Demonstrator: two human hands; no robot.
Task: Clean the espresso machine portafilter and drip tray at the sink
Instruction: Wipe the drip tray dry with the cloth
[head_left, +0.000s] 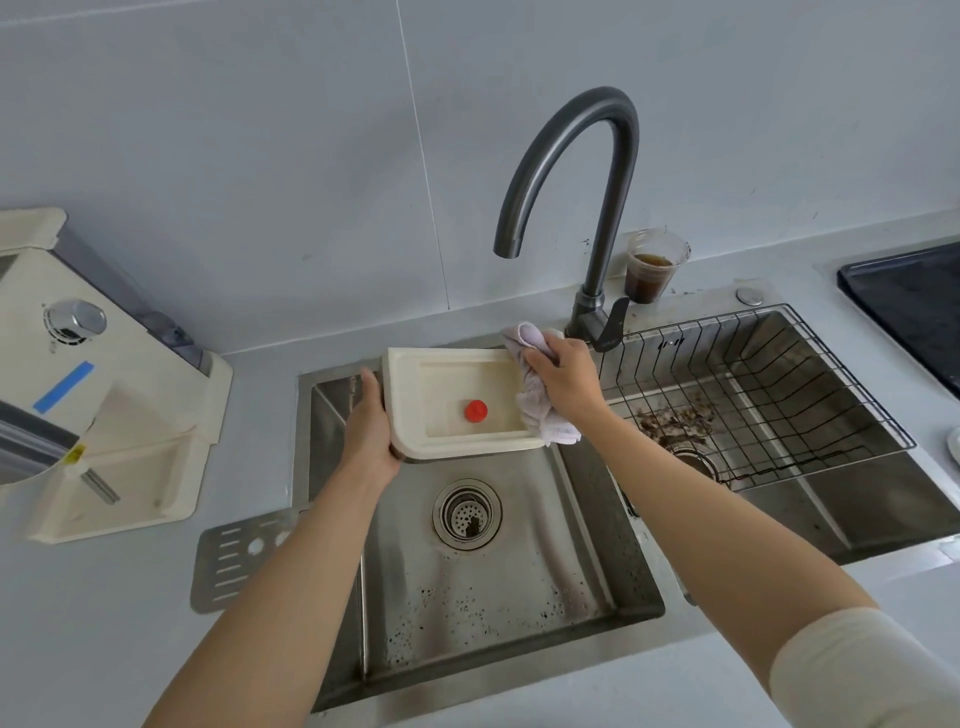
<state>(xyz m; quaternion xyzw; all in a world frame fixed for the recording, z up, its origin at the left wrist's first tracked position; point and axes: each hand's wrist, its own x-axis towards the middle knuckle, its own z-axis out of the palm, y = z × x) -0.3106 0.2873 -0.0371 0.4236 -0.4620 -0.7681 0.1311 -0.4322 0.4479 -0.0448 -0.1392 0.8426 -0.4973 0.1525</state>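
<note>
While the left hand (370, 427) grips the cream plastic drip tray (457, 401) steady over the steel sink (498, 582) (probably catching drips), the right hand (563, 379) clutches a white cloth (540, 410) against its rim.

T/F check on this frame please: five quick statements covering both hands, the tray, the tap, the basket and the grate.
1. The left hand grips the cream plastic drip tray above the left basin of the stainless steel sink. True.
2. The right hand holds a yellow sponge. False: it grips a pale crumpled cloth against the tray's right edge.
3. Water runs from the dark grey gooseneck tap. False: no stream shows.
4. The black wire basket sits in the right basin. True.
5. The slotted metal grate lies inside the tray. False: it lies on the counter left of the sink; the tray holds only a round red float.
</note>
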